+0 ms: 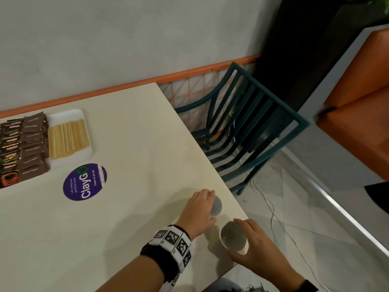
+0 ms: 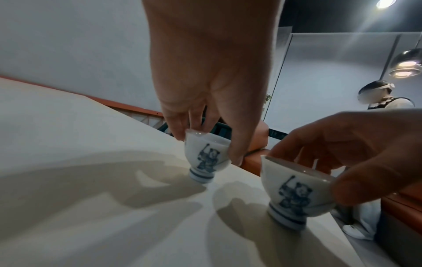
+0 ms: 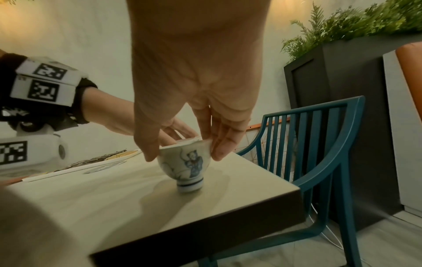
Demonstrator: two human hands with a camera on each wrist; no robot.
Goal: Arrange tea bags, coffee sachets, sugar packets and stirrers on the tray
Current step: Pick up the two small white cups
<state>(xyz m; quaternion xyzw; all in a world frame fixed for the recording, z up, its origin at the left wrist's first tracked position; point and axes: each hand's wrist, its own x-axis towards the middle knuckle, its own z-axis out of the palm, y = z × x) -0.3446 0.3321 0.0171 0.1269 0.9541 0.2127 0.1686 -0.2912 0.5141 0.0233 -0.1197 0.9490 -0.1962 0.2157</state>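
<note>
A white tray (image 1: 85,118) lies at the table's far left. It holds wooden stirrers (image 1: 68,140), brown sachets (image 1: 33,144) and dark printed sachets (image 1: 10,148). Both hands are far from it, at the table's near right corner, each on a small white cup with a blue figure. My left hand (image 1: 212,206) grips the farther cup (image 2: 206,159) by its rim from above. My right hand (image 1: 235,238) holds the nearer cup (image 3: 185,162) the same way, thumb on one side and fingers on the other. Both cups' feet touch the tabletop.
A round purple sticker (image 1: 85,182) lies on the cream table (image 1: 136,144) between tray and hands. The table's right edge runs close beside both cups. A teal slatted chair (image 1: 242,127) stands past that edge, with a white cable (image 1: 273,216) on the floor.
</note>
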